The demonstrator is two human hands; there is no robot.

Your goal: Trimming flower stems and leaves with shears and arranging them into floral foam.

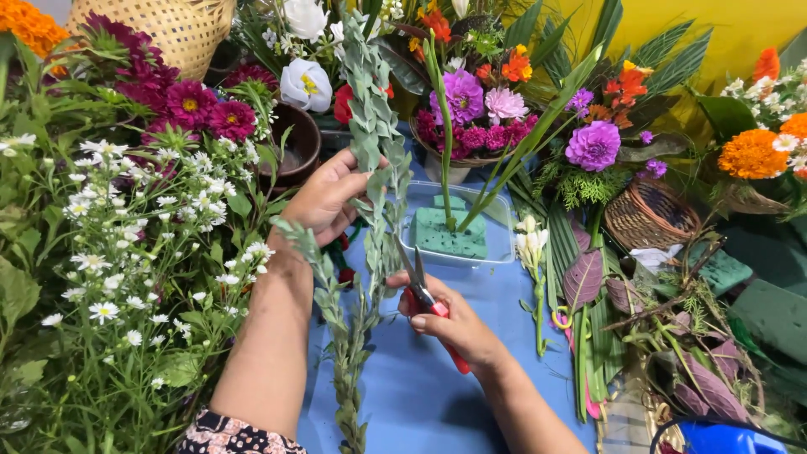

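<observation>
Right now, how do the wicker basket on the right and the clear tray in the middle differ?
The wicker basket is brown, woven and round; the clear tray is see-through plastic and rectangular. The tray holds green foam blocks with stems stuck in; what the basket holds cannot be seen. Both sit on the blue table among flowers.

A yellow wall rises at one o'clock. A blue table lies at six o'clock. Light falls bright and even.

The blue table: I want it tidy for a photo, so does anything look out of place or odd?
Mostly a working mess: loose leaves and stems lie strewn on the blue table beside the wicker basket. Nothing looks spilled or broken.
</observation>
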